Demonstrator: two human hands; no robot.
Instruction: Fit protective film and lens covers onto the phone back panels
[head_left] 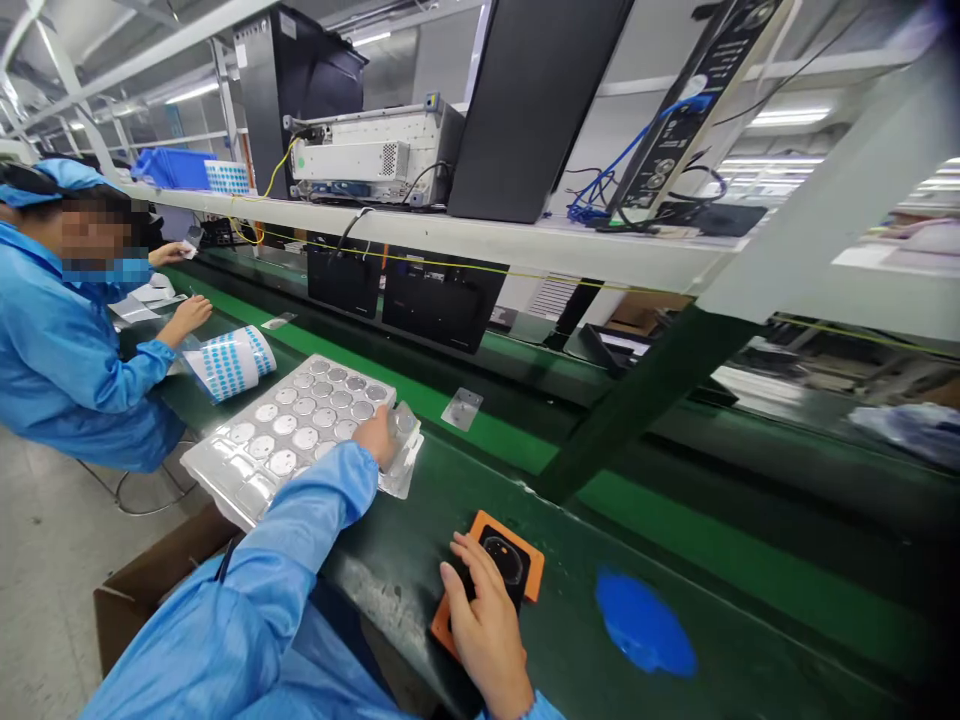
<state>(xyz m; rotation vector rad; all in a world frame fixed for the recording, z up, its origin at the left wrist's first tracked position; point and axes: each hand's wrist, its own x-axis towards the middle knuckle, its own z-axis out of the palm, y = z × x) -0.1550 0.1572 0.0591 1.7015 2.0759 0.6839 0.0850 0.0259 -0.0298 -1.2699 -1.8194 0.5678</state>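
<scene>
My left hand (pixel 377 437) reaches to the right edge of a clear plastic tray (pixel 247 480) with rows of round silver pieces in its pockets. Its fingers look curled beside some small clear plastic sheets (pixel 405 455); the fingertips are partly hidden, so what they pinch cannot be made out. My right hand (pixel 487 625) lies with fingers stretched over an orange fixture (pixel 534 580). A black flat part (pixel 510 555) with a ring outline sits in that fixture, partly covered by the hand.
A blue flat patch (pixel 646 620) lies on the green bench at right. On the green belt is a small clear sheet (pixel 463 409). A roll of blue-dotted labels (pixel 232 362) stands near a co-worker (pixel 75 330) at left. A slanted post (pixel 645 400) and a shelf (pixel 480 240) border the belt.
</scene>
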